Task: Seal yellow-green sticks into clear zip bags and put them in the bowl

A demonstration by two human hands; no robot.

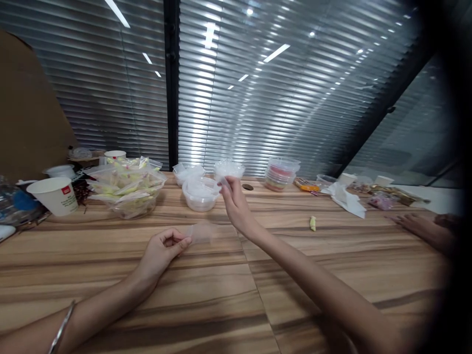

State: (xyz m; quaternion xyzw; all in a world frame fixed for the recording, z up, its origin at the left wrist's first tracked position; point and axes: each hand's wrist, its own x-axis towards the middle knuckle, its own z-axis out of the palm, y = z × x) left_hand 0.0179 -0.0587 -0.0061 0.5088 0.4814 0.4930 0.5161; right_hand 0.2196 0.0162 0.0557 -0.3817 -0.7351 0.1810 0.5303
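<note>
My left hand (167, 248) is closed in a pinch on the edge of a small clear plastic bag (201, 233), held just above the wooden table. My right hand (236, 202) is raised to the right of a round clear plastic tub (200, 197) heaped with translucent plastic. Its thumb and fingertips are pressed together on a whitish, see-through bit that I cannot make out. Behind that tub stand another clear tub (229, 168) and a pile of clear plastic bags (188, 173).
Filled clear bags (127, 187) pile up in a bowl beside a paper cup (55, 195). Stacked clear containers (281, 173) stand at the back. A small yellow wrapped piece (312, 223) and crumpled tissue (346, 199) lie rightward. Another person's hand (416, 223) rests at far right.
</note>
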